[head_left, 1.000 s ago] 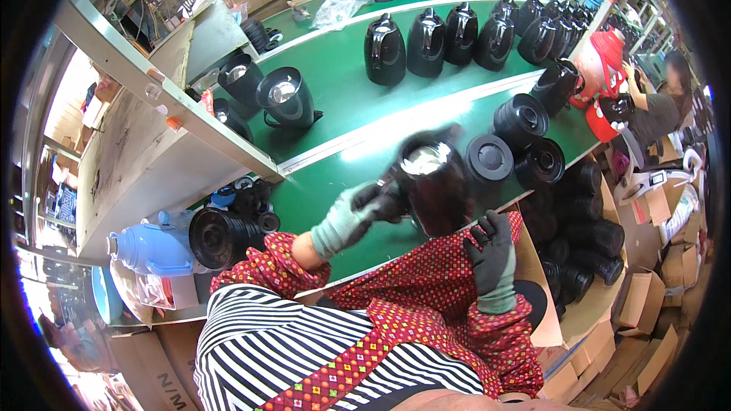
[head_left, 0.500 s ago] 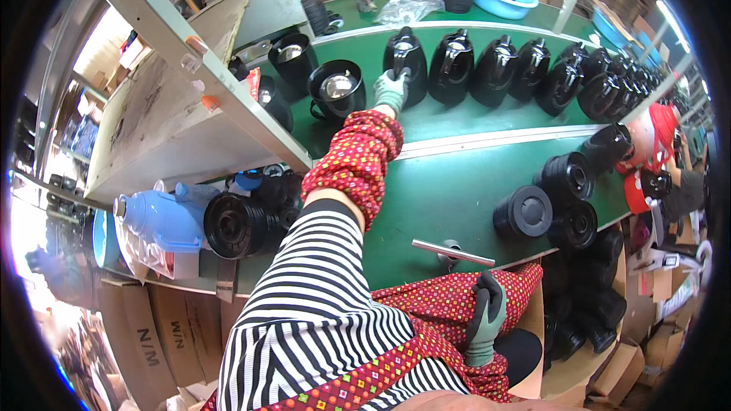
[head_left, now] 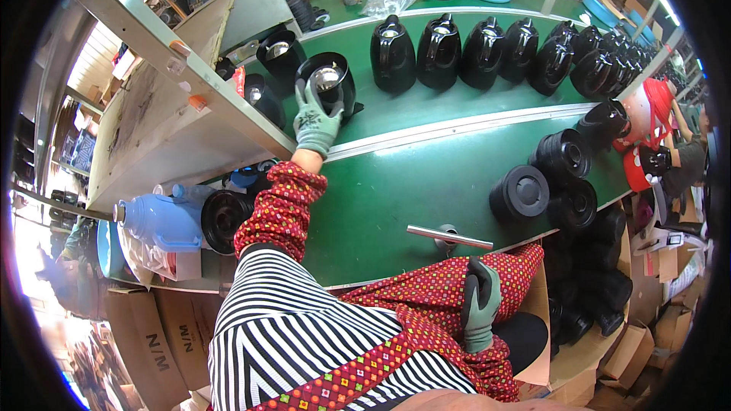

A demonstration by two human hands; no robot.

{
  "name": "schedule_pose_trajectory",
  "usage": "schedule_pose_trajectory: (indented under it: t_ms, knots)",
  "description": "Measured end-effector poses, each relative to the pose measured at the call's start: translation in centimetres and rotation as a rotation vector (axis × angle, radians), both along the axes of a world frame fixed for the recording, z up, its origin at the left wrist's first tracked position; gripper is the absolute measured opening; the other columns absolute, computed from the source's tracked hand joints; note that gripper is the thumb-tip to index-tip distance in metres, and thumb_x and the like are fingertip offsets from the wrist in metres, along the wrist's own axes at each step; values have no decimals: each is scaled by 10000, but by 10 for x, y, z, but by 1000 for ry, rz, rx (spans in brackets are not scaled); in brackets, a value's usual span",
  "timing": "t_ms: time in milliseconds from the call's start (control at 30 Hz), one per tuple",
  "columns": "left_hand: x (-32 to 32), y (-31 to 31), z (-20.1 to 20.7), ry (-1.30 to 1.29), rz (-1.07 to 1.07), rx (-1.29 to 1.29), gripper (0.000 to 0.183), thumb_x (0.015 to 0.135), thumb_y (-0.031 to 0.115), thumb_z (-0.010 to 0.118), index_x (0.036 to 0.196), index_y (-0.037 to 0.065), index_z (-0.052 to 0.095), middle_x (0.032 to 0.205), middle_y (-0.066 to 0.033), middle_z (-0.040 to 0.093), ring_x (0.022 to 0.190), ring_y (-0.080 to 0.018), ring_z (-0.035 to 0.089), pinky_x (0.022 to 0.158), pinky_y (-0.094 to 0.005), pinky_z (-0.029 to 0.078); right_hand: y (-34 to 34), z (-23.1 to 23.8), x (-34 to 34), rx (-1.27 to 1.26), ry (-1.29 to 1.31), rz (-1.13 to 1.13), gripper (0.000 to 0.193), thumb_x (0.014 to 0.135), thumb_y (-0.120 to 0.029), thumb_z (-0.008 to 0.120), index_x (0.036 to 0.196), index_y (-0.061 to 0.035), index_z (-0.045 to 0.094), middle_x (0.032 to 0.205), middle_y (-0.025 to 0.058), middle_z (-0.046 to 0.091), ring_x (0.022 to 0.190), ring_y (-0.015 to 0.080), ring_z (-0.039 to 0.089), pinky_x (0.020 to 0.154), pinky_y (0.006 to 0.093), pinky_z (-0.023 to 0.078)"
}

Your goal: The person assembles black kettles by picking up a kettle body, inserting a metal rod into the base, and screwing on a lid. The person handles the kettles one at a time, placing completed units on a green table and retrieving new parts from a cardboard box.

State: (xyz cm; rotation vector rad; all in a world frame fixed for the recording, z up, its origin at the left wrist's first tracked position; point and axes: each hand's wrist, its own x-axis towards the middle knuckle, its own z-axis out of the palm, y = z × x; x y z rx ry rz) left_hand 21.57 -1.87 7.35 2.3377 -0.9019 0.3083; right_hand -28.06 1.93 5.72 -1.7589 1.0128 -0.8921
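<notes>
My gloved left hand (head_left: pixel 317 120) reaches to the far left of the green bench, its fingers and thumb on the near side and rim of a black jug body (head_left: pixel 344 68). Inside that jug shows a shiny silver liner. Two more open black jug bodies (head_left: pixel 280 52) stand just beyond and left of it. My right hand (head_left: pixel 481 304), in a green and dark glove, rests on my lap with its fingers curled; whether the dark part within is glove or an object is unclear. A metal T-shaped bar (head_left: pixel 449 237) stands at the bench edge before me.
A row of glossy black jugs (head_left: pixel 438 52) curves along the far bench. Black round lids or collars (head_left: pixel 519 192) are stacked at right, above a carton of black parts (head_left: pixel 586 289). A metal post (head_left: pixel 183 61) rises at left; a blue jug (head_left: pixel 161 221) lies near it.
My left hand has moved left from the first glossy jug in the row to the open black jug, which now sits turned, its handle toward the right. My right hand stays on my lap.
</notes>
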Motion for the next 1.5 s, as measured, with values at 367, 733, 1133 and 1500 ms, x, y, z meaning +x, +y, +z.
schedule_pose_trajectory:
  t_ms: [367, 733, 1133, 1500]
  knots:
    - [-44, 8, 21, -105, -380, -147, 414, 745, 254, 924, 1015, 62, 675, 1173, -147, 740, 1007, -380, 712, 870, -439, 573, -8, 21, -9, 4, -5, -33, 428, 1003, -122, 687, 1400, 20, 614, 1285, 183, 671, 1193, 300, 655, 1018, 378, 522]
    - [-244, 56, 125, -237, -1402, 17, 367, 724, 210, 936, 956, 82, 682, 1343, -185, 706, 839, -301, 779, 699, -373, 623, -47, 111, 3, 667, -493, 72, 738, 997, -402, 765, 1544, -15, 457, 1397, 110, 599, 1192, 164, 644, 1005, 323, 551]
    - [-238, 32, 0, 1497, -1154, -6, 764, 1010, 253, 724, 1638, 27, 353, 1467, -130, 599, 1312, -225, 589, 1131, -387, 474, 2, 19, -146, 698, -857, 251, 506, 1128, -261, 500, 1544, 25, 454, 1483, 193, 591, 1334, 306, 609, 1183, 455, 480]
    - [-277, 30, -16, 2192, -1335, -57, 741, 992, 293, 743, 1602, 46, 405, 1497, -122, 590, 1347, -242, 579, 1173, -386, 448, -99, 86, -27, 616, -308, 415, 749, 963, -451, 773, 1511, 4, 541, 1461, 137, 627, 1334, 223, 575, 1148, 383, 443]
